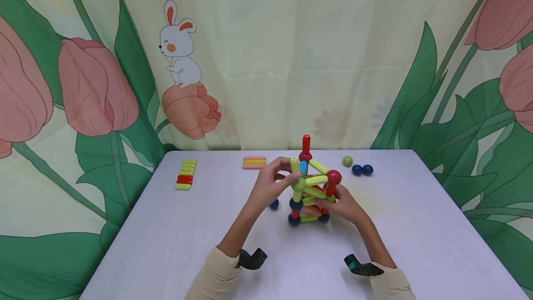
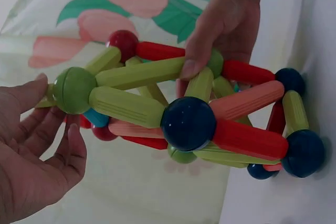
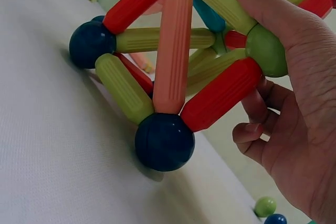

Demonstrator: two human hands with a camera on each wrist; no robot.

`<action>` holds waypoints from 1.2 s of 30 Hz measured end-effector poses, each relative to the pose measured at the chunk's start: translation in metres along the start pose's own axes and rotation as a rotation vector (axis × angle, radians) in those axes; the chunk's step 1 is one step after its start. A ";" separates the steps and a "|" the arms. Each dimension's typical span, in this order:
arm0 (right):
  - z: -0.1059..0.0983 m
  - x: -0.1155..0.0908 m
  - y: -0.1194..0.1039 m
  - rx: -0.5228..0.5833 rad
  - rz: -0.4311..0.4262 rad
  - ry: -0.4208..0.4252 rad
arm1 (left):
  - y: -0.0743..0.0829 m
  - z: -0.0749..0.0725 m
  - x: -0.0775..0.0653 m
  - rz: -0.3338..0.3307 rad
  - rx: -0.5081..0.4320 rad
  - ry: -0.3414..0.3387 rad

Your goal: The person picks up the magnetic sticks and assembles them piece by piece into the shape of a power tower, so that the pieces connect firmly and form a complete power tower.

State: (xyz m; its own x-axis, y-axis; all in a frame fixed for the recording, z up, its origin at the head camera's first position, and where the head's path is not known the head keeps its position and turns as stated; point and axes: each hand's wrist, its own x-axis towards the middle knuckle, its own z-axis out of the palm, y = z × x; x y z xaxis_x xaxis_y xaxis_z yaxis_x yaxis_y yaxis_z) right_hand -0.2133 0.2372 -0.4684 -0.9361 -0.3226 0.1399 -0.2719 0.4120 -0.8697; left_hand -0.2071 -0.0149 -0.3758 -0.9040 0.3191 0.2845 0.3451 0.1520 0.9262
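Observation:
A tower of magnetic rods and balls (image 1: pixel 316 180) stands on the table, built from yellow-green, red, salmon and blue rods. At its upper left, my left hand (image 1: pixel 268 179) pinches a short yellow-green rod (image 2: pixel 46 97) between thumb and fingertips; this rod meets a green ball (image 2: pixel 76 90). My right hand (image 1: pixel 345 205) grips the tower's right side, its thumb along a yellow-green rod (image 3: pixel 223 1) and its palm side by another green ball (image 3: pixel 266 51). Dark blue balls (image 3: pixel 164 142) form the lower corners. A red rod (image 1: pixel 306 143) points up from a red ball at the top.
Yellow-green rods and one red rod (image 1: pixel 184 179) lie in a row at the table's left. Salmon and yellow rods (image 1: pixel 254 163) lie near the back edge. A green ball (image 1: pixel 347 161) and two dark blue balls (image 1: pixel 362 170) sit back right. Another blue ball (image 1: pixel 274 204) rests behind my left forearm.

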 end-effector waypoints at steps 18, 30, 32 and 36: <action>0.005 0.002 -0.002 0.016 -0.005 -0.007 | 0.005 0.005 -0.010 0.236 0.283 0.036; 0.000 -0.001 0.003 -0.002 -0.005 -0.011 | -0.004 0.006 -0.015 0.249 0.274 0.030; -0.001 -0.001 0.002 0.003 -0.006 -0.026 | -0.006 0.007 -0.016 0.242 0.274 0.034; -0.006 -0.001 -0.001 0.029 -0.012 -0.073 | -0.009 0.006 -0.017 0.228 0.239 0.036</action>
State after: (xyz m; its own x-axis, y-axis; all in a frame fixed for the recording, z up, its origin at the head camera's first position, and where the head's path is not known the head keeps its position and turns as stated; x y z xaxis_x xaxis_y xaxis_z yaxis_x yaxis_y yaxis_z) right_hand -0.2133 0.2424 -0.4652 -0.9139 -0.3888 0.1166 -0.2755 0.3833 -0.8816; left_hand -0.1937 -0.0160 -0.3901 -0.8037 0.3379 0.4898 0.5849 0.2971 0.7547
